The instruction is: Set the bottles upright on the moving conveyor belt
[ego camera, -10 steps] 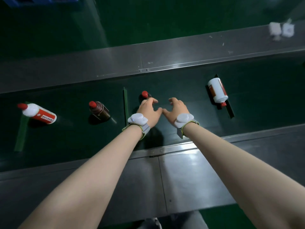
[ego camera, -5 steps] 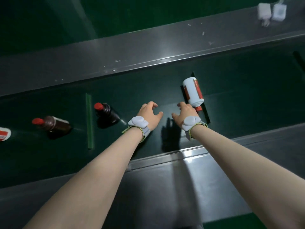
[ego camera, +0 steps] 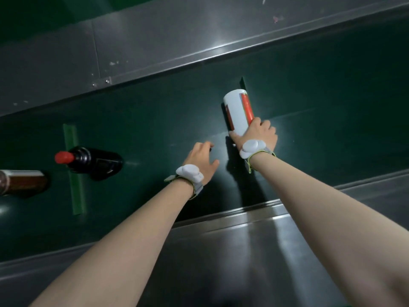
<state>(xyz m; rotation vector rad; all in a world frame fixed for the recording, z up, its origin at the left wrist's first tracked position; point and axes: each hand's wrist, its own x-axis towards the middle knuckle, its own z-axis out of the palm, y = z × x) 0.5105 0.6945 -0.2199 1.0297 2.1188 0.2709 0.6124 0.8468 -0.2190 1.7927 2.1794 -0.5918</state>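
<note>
A white bottle with a red label (ego camera: 238,111) lies on the dark green conveyor belt (ego camera: 155,120), its base pointing away from me. My right hand (ego camera: 257,135) is closed around its near end, hiding the neck and cap. My left hand (ego camera: 201,158) hovers over the belt to the left of it, fingers apart, holding nothing. A dark bottle with a red cap (ego camera: 90,161) stands upright on the belt at the left. A brown bottle (ego camera: 22,181) is cut off by the left edge of the view.
Steel side rails run along the far side (ego camera: 155,41) and near side (ego camera: 243,251) of the belt. A green strip (ego camera: 74,169) crosses the belt beside the dark bottle. Both wrists carry white bands.
My right hand has moved forward and closed on the white bottle. The dark and brown bottles have drifted left with the belt. My left hand has stayed open over the belt.
</note>
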